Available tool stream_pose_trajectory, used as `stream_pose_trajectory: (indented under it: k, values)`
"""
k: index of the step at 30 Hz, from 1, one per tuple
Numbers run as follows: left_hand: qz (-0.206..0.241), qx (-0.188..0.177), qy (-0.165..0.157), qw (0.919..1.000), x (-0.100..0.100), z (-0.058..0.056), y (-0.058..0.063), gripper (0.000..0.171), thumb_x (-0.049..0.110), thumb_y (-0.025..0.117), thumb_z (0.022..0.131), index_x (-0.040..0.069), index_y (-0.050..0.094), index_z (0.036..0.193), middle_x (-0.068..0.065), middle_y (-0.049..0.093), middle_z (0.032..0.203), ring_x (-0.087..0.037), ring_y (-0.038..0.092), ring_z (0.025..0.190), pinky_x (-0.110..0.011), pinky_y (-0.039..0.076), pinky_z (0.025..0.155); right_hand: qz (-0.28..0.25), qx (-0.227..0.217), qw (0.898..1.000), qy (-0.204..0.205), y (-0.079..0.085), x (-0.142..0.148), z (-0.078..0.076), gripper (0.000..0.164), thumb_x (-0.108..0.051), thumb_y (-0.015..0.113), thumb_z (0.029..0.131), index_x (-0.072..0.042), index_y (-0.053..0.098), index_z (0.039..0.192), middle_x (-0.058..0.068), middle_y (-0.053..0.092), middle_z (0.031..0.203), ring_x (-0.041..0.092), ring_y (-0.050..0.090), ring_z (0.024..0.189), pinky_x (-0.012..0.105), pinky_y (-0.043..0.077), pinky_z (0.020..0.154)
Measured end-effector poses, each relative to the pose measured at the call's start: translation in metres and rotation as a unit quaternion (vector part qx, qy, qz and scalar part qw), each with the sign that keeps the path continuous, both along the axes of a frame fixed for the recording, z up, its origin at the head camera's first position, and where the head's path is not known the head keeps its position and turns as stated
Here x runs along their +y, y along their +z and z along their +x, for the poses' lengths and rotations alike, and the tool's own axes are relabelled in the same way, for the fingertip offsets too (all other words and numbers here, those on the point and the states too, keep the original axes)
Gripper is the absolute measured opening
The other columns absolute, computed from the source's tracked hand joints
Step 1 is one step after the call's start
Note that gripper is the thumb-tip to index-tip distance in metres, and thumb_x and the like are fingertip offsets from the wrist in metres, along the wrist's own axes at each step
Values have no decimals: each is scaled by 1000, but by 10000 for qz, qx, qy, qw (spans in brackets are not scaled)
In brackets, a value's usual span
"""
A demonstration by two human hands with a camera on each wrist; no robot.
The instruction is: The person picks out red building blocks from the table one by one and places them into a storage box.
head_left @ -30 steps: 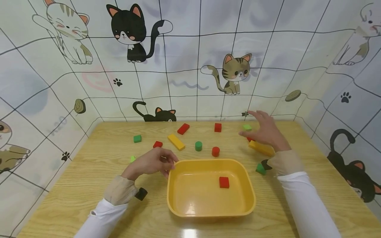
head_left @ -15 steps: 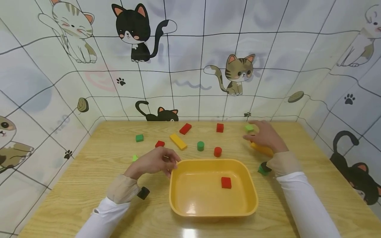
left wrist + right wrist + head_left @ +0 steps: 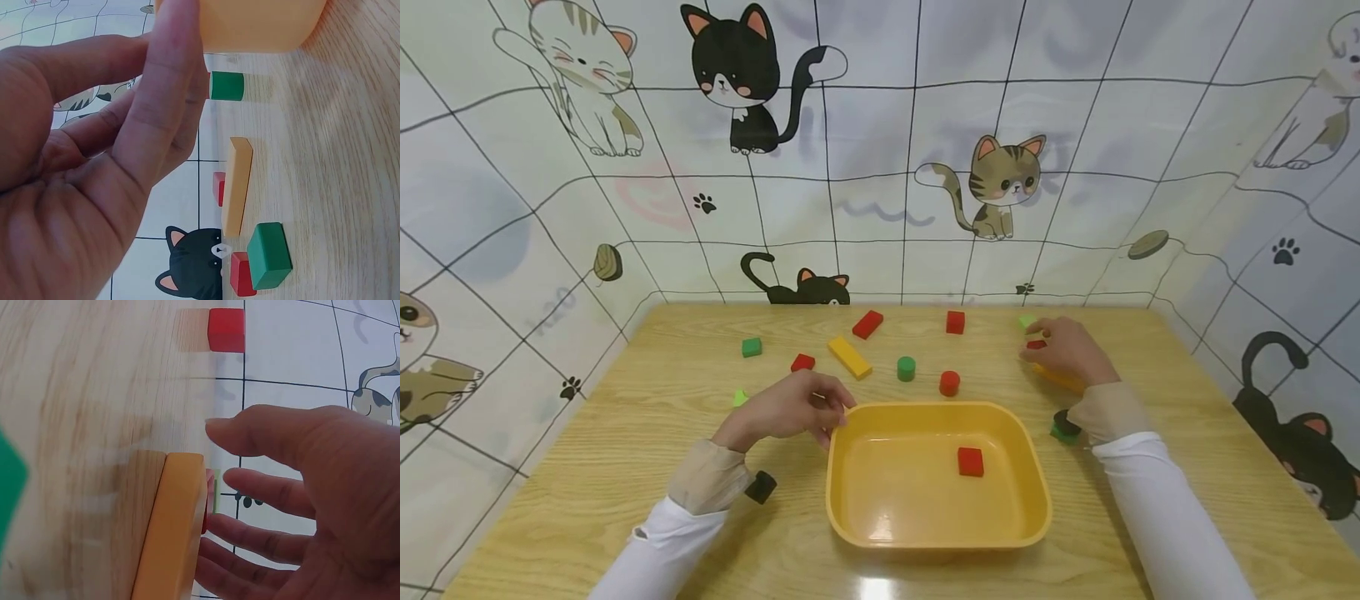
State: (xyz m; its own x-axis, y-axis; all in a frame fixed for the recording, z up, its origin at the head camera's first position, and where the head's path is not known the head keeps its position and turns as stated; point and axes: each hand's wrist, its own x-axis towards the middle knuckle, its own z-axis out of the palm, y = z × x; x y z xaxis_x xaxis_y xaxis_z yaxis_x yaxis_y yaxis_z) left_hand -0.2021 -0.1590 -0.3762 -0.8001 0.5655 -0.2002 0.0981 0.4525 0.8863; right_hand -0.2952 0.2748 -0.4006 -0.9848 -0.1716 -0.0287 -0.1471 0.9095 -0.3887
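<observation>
My left hand point(image 3: 790, 404) pinches the upper left corner of a yellow tray point(image 3: 936, 546). In the left wrist view, its fingers point(image 3: 164, 100) reach up to the tray wall point(image 3: 259, 28). Inside the tray lies one red block point(image 3: 970, 462). My right hand point(image 3: 1067, 350) is at the back right, over a long yellow block point(image 3: 1060, 379). Its fingers are bent beside a small red block point(image 3: 1036, 344), mostly hidden behind the yellow one. From the right wrist, thumb and fingers stand apart, the fingertips close to that red block point(image 3: 210, 480); contact is hard to tell.
Behind the tray stand a green cylinder point(image 3: 906, 369), a red cylinder point(image 3: 950, 383), another long yellow block point(image 3: 850, 357) and several red blocks. A green block point(image 3: 751, 347) lies left, light green ones point(image 3: 1027, 322) at either side. A cat-print sheet point(image 3: 880, 208) backs the table.
My right hand has come down toward the small red block, and its thumb and fingers have drawn closer together. The left hand stays at the tray corner. The head view has shifted slightly.
</observation>
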Motion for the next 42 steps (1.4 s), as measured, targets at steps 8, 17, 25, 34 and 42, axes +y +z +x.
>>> stream_pose_trajectory:
  k: [8, 17, 25, 34, 42]
  values:
    - [5, -40, 55, 10000, 0, 2, 2, 19, 3, 67, 91, -2, 67, 109, -16, 60, 93, -24, 67, 72, -45, 61, 69, -96, 56, 9999, 77, 2, 1, 1, 40, -18, 67, 89, 6, 65, 121, 24, 66, 112, 36, 60, 99, 52, 50, 90]
    - [2, -36, 62, 10000, 0, 2, 2, 20, 3, 67, 91, -3, 67, 110, -16, 60, 92, -24, 68, 71, -48, 60, 70, -157, -3, 9999, -38, 1, 0, 1, 35, -10, 66, 85, 5, 68, 117, 24, 66, 114, 37, 59, 101, 53, 49, 93]
    - [35, 28, -25, 10000, 1, 2, 1, 20, 3, 67, 91, -3, 66, 109, -15, 60, 91, -24, 68, 70, -48, 60, 69, -208, -67, 9996, -187, 3, 2, 3, 35, -10, 65, 84, 3, 68, 117, 23, 65, 116, 35, 57, 99, 51, 49, 92]
    - [54, -6, -33, 10000, 1, 2, 3, 19, 1, 65, 92, -4, 66, 110, -16, 60, 91, -24, 68, 70, -49, 60, 70, -398, 36, 9991, -166, 19, 4, 9, 34, -15, 66, 88, 1, 69, 117, 22, 65, 116, 34, 58, 98, 48, 50, 86]
    - [-14, 61, -13, 10000, 1, 2, 2, 18, 1, 65, 92, -3, 67, 109, -15, 60, 92, -24, 68, 70, -48, 61, 69, -484, 109, 9986, -166, 31, 3, 14, 30, -15, 66, 90, -1, 68, 117, 21, 64, 118, 35, 60, 101, 45, 55, 81]
